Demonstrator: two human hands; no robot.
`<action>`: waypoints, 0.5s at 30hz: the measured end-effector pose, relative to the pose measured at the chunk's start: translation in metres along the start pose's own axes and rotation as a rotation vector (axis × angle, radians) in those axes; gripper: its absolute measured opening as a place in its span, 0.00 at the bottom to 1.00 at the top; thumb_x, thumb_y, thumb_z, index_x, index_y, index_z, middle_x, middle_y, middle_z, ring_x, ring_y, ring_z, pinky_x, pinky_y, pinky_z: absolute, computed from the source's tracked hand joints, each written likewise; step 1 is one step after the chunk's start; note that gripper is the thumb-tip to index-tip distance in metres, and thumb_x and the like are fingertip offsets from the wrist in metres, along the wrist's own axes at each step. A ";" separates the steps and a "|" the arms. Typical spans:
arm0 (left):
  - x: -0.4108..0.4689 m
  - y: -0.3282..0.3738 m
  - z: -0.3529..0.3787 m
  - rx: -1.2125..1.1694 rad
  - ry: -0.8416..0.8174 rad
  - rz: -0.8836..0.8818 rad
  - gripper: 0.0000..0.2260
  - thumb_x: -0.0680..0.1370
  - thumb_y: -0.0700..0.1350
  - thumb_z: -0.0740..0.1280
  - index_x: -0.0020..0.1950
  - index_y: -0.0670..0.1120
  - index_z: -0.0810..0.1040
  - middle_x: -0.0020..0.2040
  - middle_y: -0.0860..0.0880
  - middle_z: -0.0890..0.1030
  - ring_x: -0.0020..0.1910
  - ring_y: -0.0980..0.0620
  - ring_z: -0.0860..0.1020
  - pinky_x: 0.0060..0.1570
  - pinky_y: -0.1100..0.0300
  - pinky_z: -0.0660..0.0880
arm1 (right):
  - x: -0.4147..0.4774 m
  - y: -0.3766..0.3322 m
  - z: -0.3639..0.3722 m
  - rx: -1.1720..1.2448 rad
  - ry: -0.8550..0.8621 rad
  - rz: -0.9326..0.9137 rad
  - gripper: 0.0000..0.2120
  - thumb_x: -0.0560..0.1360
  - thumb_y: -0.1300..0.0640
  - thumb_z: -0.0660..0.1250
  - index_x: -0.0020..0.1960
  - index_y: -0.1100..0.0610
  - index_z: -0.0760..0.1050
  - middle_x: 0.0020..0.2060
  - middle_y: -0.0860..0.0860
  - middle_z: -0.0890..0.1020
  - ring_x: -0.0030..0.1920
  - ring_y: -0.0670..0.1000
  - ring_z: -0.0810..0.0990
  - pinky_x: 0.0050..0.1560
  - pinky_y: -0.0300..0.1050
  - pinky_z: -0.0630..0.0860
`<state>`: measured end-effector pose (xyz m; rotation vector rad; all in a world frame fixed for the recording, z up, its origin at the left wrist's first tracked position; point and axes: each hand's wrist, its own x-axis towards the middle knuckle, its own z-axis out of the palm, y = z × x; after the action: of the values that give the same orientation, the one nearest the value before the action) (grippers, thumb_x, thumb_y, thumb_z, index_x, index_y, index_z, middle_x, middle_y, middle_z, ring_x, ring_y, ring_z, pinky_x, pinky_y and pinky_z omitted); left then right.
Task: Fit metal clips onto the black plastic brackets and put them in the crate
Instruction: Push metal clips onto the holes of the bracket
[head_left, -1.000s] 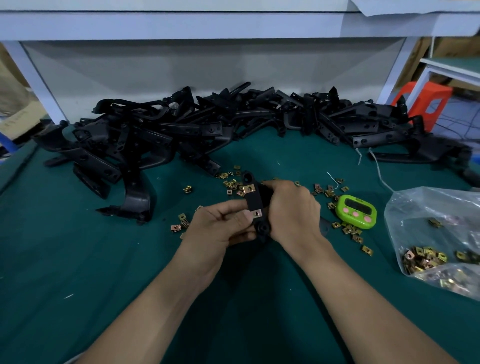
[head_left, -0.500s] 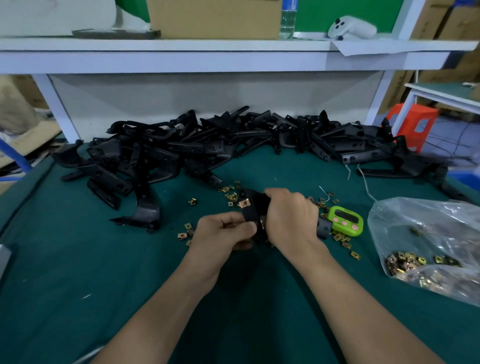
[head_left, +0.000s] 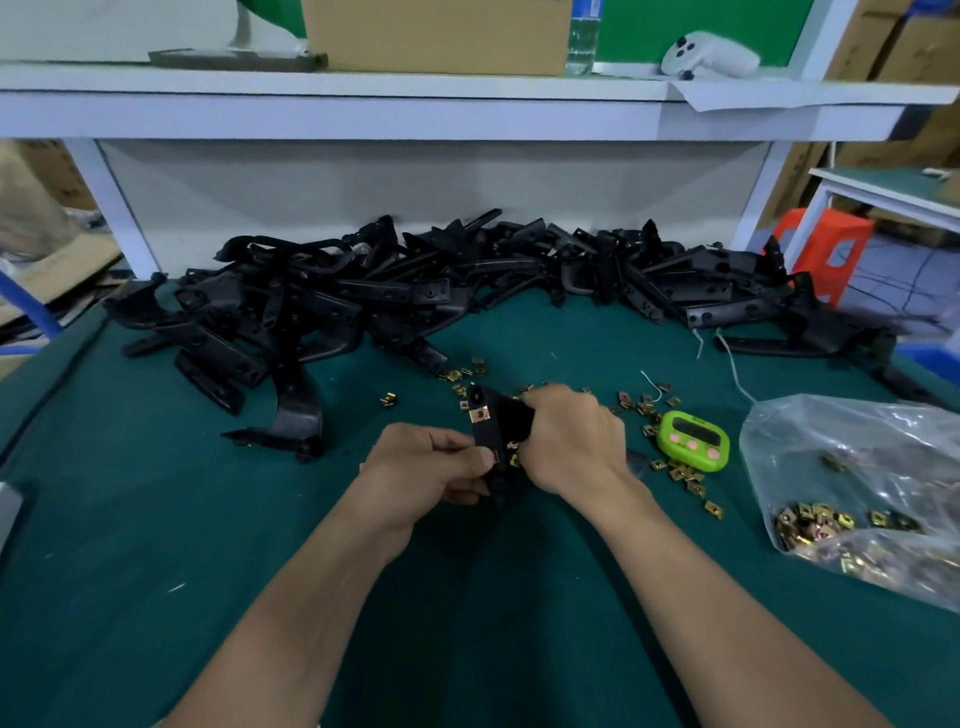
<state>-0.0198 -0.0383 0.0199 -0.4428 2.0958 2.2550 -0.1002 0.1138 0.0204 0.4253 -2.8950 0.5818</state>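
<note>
Head view, so starting closest to you: both your hands are wrapped round one black bracket (head_left: 488, 434), held just above the green surface (head_left: 156, 519). Your left hand (head_left: 426, 462) pinches its lower end, thumb pressed right by a brass clip (head_left: 497, 457) on the edge. Your right hand (head_left: 571, 441) grips the bracket's other side, fingers curled over it, so the far half is hidden. Another clip (head_left: 479, 414) sits fitted on the upper end, between your hands.

Loose clips (head_left: 644, 405) are scattered on the surface around and just beyond your right hand, a few past your left too. A lime green timer (head_left: 693, 441) lies just right of your right hand, and further right is a clear plastic bag (head_left: 857, 467) with more clips inside.

Beyond both hands, the big pile of brackets (head_left: 363, 301) runs across the back of the surface. Above that is a white shelf (head_left: 363, 104) with a cardboard box (head_left: 441, 31) and a white controller (head_left: 711, 52). An orange stool (head_left: 831, 249) is far off to the right.
</note>
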 end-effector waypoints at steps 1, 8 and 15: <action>0.001 0.000 -0.002 0.002 -0.001 -0.009 0.03 0.75 0.35 0.75 0.46 0.37 0.83 0.38 0.41 0.86 0.33 0.50 0.84 0.32 0.62 0.79 | 0.000 0.000 0.000 0.004 -0.008 -0.004 0.07 0.66 0.61 0.67 0.38 0.49 0.74 0.30 0.44 0.73 0.30 0.51 0.69 0.32 0.45 0.63; 0.004 0.004 -0.009 0.085 -0.041 -0.005 0.04 0.74 0.35 0.75 0.46 0.36 0.82 0.37 0.41 0.86 0.33 0.49 0.85 0.32 0.62 0.79 | 0.004 -0.001 -0.004 0.048 -0.131 -0.017 0.10 0.67 0.58 0.68 0.47 0.46 0.78 0.34 0.44 0.74 0.38 0.55 0.75 0.39 0.46 0.71; 0.003 0.006 -0.013 0.132 -0.071 0.020 0.02 0.75 0.32 0.74 0.43 0.37 0.83 0.36 0.41 0.85 0.32 0.49 0.84 0.32 0.62 0.79 | 0.003 -0.002 -0.006 0.037 -0.143 -0.043 0.09 0.67 0.58 0.69 0.44 0.45 0.76 0.35 0.45 0.76 0.38 0.55 0.75 0.37 0.46 0.69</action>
<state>-0.0215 -0.0521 0.0245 -0.3328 2.2052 2.0927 -0.1018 0.1134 0.0275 0.5551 -3.0048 0.6234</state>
